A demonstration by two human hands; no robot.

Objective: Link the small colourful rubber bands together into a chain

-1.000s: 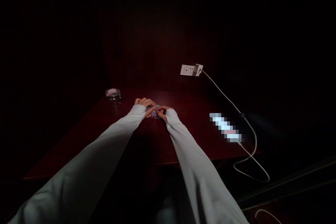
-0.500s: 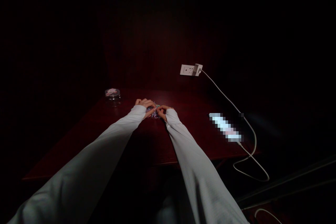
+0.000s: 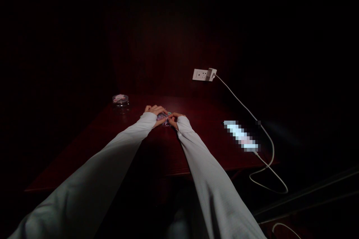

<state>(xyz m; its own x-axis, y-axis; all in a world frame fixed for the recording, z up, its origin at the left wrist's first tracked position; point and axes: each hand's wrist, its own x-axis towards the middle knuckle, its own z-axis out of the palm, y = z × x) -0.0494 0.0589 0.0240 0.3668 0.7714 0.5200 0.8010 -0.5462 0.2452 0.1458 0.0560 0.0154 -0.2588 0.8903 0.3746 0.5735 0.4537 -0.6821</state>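
A small heap of thin, multicoloured strands or loops [image 3: 163, 119], mostly purple with a touch of green, lies on the dark red table [image 3: 157, 153]. My left hand [image 3: 156, 112] arches over its left side, fingers bent and thumb reaching in from the near side. From the right, my right hand [image 3: 174, 118] comes in with thumb and forefinger drawn together. The fingertips of both hands nearly meet over the heap. Whatever sits between them is too small and dim to make out, and the hands cover part of the heap.
A round clear container [image 3: 120, 99] with a pinkish lid stands at the table's back left. On the right lies a lit, blurred-out phone [image 3: 241, 136]. Its white cable [image 3: 238, 100] runs to a charger [image 3: 211, 74] in the wall socket [image 3: 199, 75] and loops past the table edge.
The fingers of my left hand have shifted slightly to the right over the heap, and its thumb has moved a little. My right hand stays almost where it was.
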